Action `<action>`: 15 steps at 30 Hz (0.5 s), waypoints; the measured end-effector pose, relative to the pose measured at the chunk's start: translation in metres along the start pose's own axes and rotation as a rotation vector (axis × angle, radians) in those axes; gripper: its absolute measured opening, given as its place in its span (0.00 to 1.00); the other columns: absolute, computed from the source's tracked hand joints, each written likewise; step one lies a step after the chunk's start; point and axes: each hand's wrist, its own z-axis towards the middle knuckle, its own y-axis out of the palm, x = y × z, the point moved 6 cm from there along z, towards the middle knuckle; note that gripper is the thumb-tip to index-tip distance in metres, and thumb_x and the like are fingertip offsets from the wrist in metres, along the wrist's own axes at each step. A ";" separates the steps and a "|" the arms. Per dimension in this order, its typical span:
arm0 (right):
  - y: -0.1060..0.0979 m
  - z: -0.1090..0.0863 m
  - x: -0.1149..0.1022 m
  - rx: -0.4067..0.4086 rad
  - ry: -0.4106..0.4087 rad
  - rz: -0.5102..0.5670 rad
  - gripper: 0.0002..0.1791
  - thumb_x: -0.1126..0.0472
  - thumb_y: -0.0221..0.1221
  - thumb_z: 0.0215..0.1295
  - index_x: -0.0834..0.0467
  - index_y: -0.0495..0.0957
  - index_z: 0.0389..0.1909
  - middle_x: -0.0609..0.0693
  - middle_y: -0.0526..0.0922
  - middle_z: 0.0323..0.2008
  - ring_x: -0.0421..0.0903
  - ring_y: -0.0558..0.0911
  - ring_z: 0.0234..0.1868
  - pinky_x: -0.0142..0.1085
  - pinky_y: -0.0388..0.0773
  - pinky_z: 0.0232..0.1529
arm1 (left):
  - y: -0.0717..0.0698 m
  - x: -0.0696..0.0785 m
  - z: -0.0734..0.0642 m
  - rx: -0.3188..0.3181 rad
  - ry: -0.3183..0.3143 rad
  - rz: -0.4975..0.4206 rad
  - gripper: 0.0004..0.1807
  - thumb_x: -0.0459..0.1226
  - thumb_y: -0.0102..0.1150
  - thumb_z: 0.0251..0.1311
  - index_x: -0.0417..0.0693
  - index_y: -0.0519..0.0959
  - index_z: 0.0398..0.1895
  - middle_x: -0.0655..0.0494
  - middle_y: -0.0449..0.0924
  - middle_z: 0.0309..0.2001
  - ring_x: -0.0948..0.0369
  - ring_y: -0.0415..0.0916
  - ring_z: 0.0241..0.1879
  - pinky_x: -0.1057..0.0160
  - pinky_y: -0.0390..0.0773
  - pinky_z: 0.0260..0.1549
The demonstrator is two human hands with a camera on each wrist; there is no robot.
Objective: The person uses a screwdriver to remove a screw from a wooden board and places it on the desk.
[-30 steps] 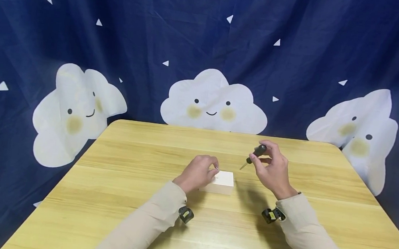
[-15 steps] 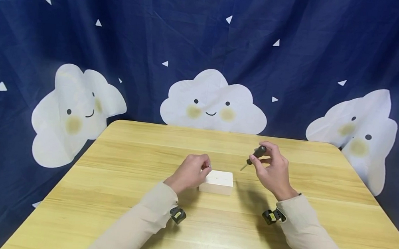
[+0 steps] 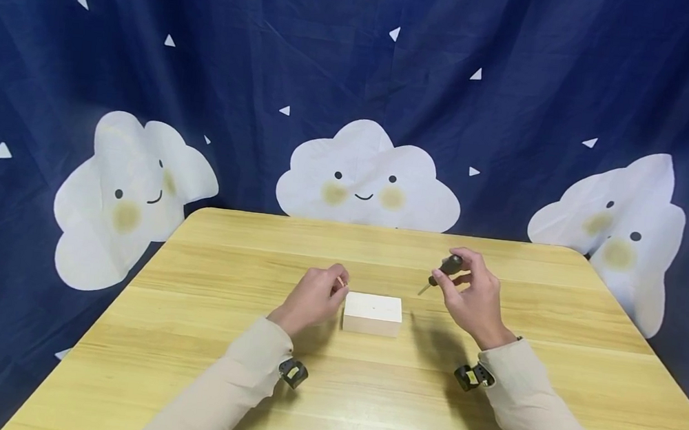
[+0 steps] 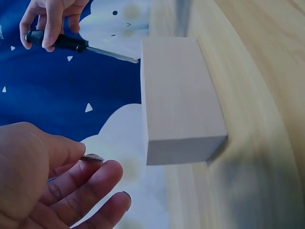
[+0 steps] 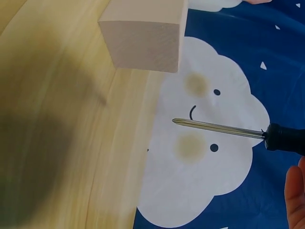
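A pale wooden block [image 3: 371, 323] lies on the table between my hands, with a small dark spot on its top. Just left of it, my left hand [image 3: 309, 297] pinches a small threaded metal screw [image 4: 93, 157] between thumb and index finger, apart from the block. On the other side, my right hand [image 3: 476, 300] holds a screwdriver [image 3: 448, 265] by its black handle above the table. In the right wrist view the metal screwdriver shaft [image 5: 219, 128] is bare, its tip pointing toward the block's side without touching it.
The light wood table [image 3: 230, 370] spreads around the block on all sides. Behind it hangs a dark blue curtain [image 3: 360, 50] with white clouds and small triangles. Black wrist cameras [image 3: 293, 372] sit on both sleeves.
My left hand has moved left with the screw, off the block, uncovering its top. My right hand and the screwdriver have barely shifted.
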 end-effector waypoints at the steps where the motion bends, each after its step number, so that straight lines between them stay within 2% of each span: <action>1: 0.000 -0.001 0.000 0.002 -0.004 -0.004 0.29 0.77 0.71 0.45 0.68 0.71 0.49 0.56 0.81 0.30 0.50 0.81 0.28 0.33 0.79 0.23 | 0.000 -0.001 -0.001 0.004 0.000 0.001 0.04 0.29 0.58 0.61 0.38 0.78 0.38 0.54 0.82 0.27 0.63 0.78 0.27 0.68 0.79 0.29; 8: -0.001 -0.005 0.002 0.018 -0.015 -0.001 0.28 0.79 0.70 0.44 0.69 0.71 0.47 0.57 0.82 0.31 0.50 0.81 0.28 0.35 0.80 0.22 | -0.002 -0.010 -0.006 -0.004 -0.038 -0.012 0.04 0.28 0.58 0.60 0.36 0.77 0.38 0.51 0.83 0.28 0.61 0.79 0.27 0.65 0.80 0.29; 11: -0.001 -0.007 0.002 0.019 -0.020 -0.003 0.27 0.79 0.70 0.44 0.69 0.71 0.46 0.57 0.81 0.31 0.50 0.80 0.29 0.34 0.80 0.23 | -0.002 -0.012 -0.008 -0.009 -0.047 -0.008 0.04 0.28 0.58 0.60 0.36 0.76 0.37 0.52 0.82 0.28 0.61 0.78 0.27 0.65 0.80 0.29; 15: 0.000 -0.010 0.002 0.019 -0.027 0.004 0.26 0.80 0.70 0.43 0.68 0.71 0.44 0.56 0.81 0.31 0.49 0.81 0.29 0.37 0.81 0.23 | -0.002 -0.017 -0.011 -0.026 -0.076 -0.011 0.04 0.29 0.58 0.61 0.38 0.75 0.38 0.53 0.81 0.29 0.61 0.78 0.28 0.65 0.80 0.30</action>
